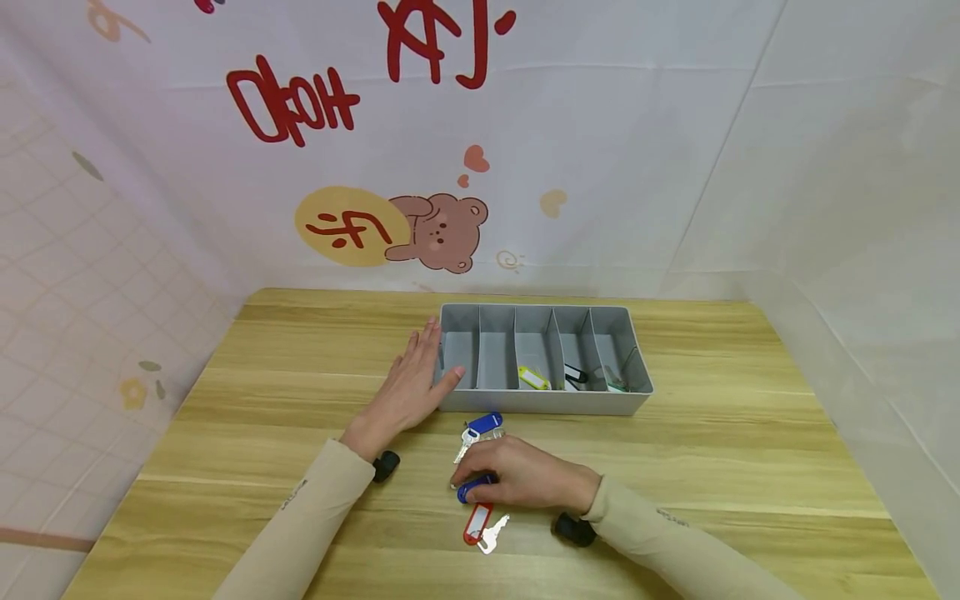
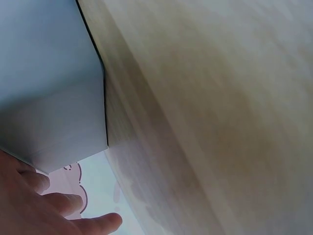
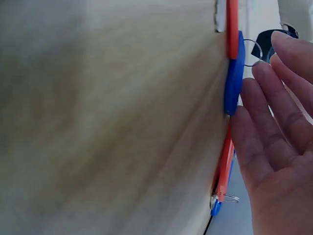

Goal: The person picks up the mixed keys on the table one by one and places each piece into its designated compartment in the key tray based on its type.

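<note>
My left hand (image 1: 408, 379) lies along the left end of the grey divided tray (image 1: 547, 403), fingers straight, thumb across its front-left corner. In the left wrist view the fingers (image 2: 63, 203) show beyond the tray wall (image 2: 63, 127). My right hand (image 1: 517, 475) is low over the table, its fingertips about a blue key tag (image 1: 474, 488). The right wrist view shows this tag (image 3: 234, 73) and its ring beside loosely bent fingers, thumb apart. A red key tag (image 1: 477, 523) with a silver key (image 1: 491, 535) lies nearer me. Another blue tag (image 1: 484, 423) and key (image 1: 467, 443) lie by the tray.
Yellow (image 1: 533, 378), black (image 1: 576, 373) and green (image 1: 617, 387) tags sit in the tray's third, fourth and fifth compartments. Partly seen past my right fingers is another red tag (image 3: 225, 166). A printed white cloth (image 1: 600, 167) hangs behind the wooden table (image 1: 750, 467).
</note>
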